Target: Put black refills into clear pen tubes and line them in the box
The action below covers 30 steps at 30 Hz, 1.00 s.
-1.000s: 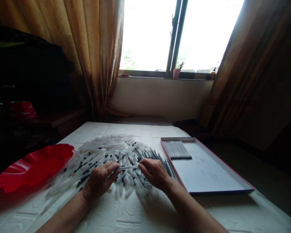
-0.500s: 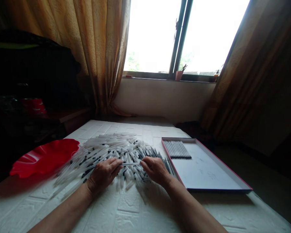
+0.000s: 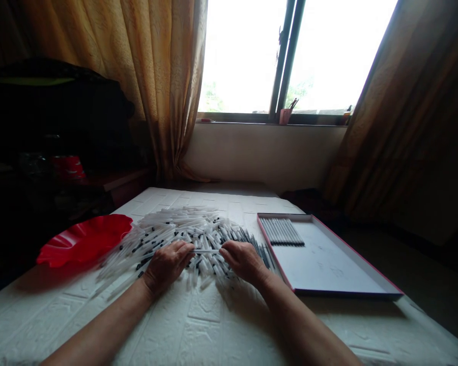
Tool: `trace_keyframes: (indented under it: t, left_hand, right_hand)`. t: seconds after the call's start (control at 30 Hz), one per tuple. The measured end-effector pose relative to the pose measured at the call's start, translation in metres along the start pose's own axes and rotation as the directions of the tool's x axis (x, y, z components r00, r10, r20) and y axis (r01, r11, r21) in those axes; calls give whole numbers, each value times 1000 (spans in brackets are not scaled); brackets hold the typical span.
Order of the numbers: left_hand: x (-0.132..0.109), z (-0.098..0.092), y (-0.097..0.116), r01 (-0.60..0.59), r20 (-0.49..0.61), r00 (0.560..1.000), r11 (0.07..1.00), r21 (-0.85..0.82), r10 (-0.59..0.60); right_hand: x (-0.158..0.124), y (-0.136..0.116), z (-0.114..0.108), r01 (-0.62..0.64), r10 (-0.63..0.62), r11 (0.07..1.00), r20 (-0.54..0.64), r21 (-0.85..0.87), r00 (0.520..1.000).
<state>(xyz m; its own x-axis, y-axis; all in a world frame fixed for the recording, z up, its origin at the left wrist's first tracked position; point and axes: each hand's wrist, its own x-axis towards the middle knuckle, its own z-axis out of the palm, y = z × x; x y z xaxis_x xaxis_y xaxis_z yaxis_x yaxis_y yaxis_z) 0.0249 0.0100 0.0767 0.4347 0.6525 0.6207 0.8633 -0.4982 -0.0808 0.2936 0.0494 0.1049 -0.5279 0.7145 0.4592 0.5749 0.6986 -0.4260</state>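
Observation:
Between my two hands runs a thin, pale pen [image 3: 206,251], held level above the pile. My left hand [image 3: 169,264] pinches its left end, and my right hand [image 3: 244,260] closes on the right end; the fingertips cover both ends. Beneath and behind the hands spreads a heap of clear pen barrels and black-tipped pen parts [image 3: 175,223]. Dark, thin refills [image 3: 248,238] lie at the heap's right side, by my right hand. A row of assembled-looking pens [image 3: 282,232] lies side by side in the shallow box [image 3: 336,269] to the right.
A red scalloped bowl [image 3: 86,241] sits left of the heap on the white, brick-patterned table [image 3: 202,330]. Behind the table are a window with a pink pen cup [image 3: 285,116] on its sill and brown curtains [image 3: 168,76]. A red container [image 3: 68,169] stands in the dark at left.
The whole view has shifted slightly, with the scene now a little further right and the table things a bit higher. Both hands keep hold of the pen's ends.

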Motion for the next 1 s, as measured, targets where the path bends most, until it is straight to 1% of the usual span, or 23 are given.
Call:
trace_keyframes:
  t: [0.27,0.4,0.6,0.8,1.0]
  left_hand:
    - [-2,8,-13,12,-147,989,1000,-21,-15]
    - [-2,7,-14,-10,-181,984,999,-53,1]
    - [-3,1,-16,-17,-263,965,995,-93,-9]
    - [1,-6,-15,-33,-289,957,995,-92,5]
    - [0,-3,-17,-28,-259,966,995,-94,3]
  right_hand:
    - [-1,12,-5,-59,58,998,-77,-11,995]
    - [-1,13,-6,-37,38,999,-86,17,996]
    - [-1,10,-2,-10,15,999,-108,47,994]
    - [0,5,0,-17,19,1000,-132,18,991]
    - [0,4,-1,-28,27,1000,-119,-8,992]
